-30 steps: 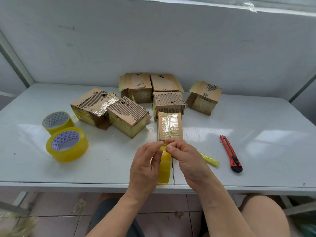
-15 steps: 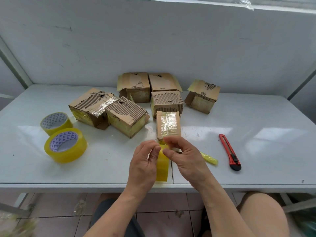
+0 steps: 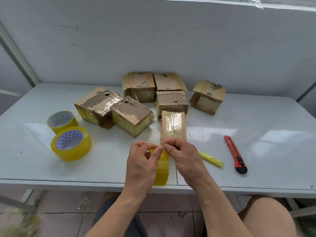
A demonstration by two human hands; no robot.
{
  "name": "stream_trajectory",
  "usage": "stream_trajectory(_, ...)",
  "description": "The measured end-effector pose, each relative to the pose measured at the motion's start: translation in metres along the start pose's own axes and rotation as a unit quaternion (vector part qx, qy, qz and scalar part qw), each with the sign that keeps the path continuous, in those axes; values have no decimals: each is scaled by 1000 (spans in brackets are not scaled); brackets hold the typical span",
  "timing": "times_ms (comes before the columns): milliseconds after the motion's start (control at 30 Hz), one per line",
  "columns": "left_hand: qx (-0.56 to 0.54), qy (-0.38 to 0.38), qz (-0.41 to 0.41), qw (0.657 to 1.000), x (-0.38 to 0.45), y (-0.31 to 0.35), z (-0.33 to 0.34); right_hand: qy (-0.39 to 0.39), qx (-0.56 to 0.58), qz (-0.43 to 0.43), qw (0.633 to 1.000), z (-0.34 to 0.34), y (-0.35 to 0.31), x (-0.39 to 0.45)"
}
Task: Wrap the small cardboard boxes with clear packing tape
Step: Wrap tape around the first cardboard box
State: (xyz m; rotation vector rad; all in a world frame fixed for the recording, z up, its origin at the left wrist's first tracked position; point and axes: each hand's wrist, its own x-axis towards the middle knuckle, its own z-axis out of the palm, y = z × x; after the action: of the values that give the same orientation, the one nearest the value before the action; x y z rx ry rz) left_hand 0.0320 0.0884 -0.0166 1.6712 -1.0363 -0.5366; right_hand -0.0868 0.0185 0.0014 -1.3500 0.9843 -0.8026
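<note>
A small cardboard box with shiny tape over its top stands on the white table, just beyond my hands. My left hand holds a yellow tape roll on edge near the table's front, with thumb and fingers curled at its top. My right hand pinches the tape's loose end at the top of the roll, right by the box's near edge. Fingertips of both hands meet there. Most of the roll is hidden behind my left hand.
Several more worn cardboard boxes cluster behind. Two yellow tape rolls lie at the left. A red box cutter lies at the right, with a crumpled yellow tape scrap between it and my right hand.
Both hands have shifted slightly away from me along the roll's top; my left fingers have spread a little and the pinch at the tape end sits nearer the box.
</note>
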Motion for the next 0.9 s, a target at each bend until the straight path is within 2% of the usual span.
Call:
stream_trajectory(67,65,17,32,997,5,-1,-9,-12,12,2,1000,4,-3,2)
stream_trajectory(133,132,55,71,987,11,-5,-20,7,38,-14,999,3,-9,6)
stream_trajectory(200,218,90,133,963,18,-14,-28,62,48,-34,996,-1,-16,10)
stream_trajectory(267,310,86,200,925,24,-29,-29,119,33,-56,991,-5,-19,15)
stream_trajectory(333,364,62,214,904,30,-44,-26,180,-9,-77,981,-7,-18,20)
stream_trajectory(400,406,49,192,892,35,-52,-20,237,-51,-86,966,-8,-14,25)
stream_trajectory(500,411,78,195,887,42,-52,-13,292,-84,-64,951,-10,-5,32)
stream_trajectory(567,330,84,226,913,51,-36,-3,297,-99,-35,949,-11,3,38)
stream_trajectory(633,201,39,160,966,70,-9,10,271,-113,12,956,-8,7,48)
stream_trajectory(700,90,-21,30,995,98,17,28,238,-122,74,961,-5,6,59)
stream_trajectory(767,54,-70,-52,995,125,33,47,213,-132,113,962,-2,5,67)
stream_trajectory(900,94,-145,-138,975,151,33,72,200,-172,132,955,1,5,75)
